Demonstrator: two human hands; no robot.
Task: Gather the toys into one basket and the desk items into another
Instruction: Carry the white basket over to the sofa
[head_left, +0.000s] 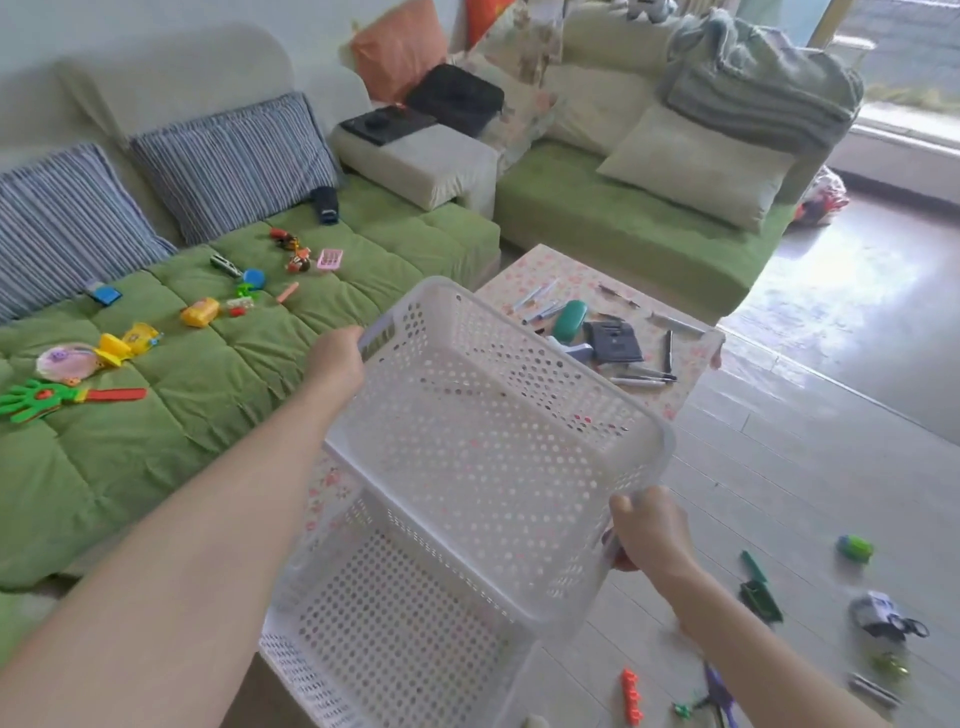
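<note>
I hold a white perforated basket (483, 415) in the air, tilted, above a low floral table (571, 275). My left hand (337, 358) grips its far left handle and my right hand (649, 530) grips its near right rim. A second white basket (395, 639) sits below it on the table's near end. Several toys lie on the green sofa (171, 415): a green clapper hand (36, 400), yellow toys (200, 312), a pink piece (330, 259). Pens (644, 378), a green case (570, 319) and a dark hole punch (613, 343) lie on the table.
More small items lie on the pale floor at right: a green toy (854, 548), a dark green tool (758, 590), an orange piece (631, 696), a white toy car (883, 616). Striped cushions (228, 161) lean on the sofa back. A second sofa with pillows (691, 166) stands behind the table.
</note>
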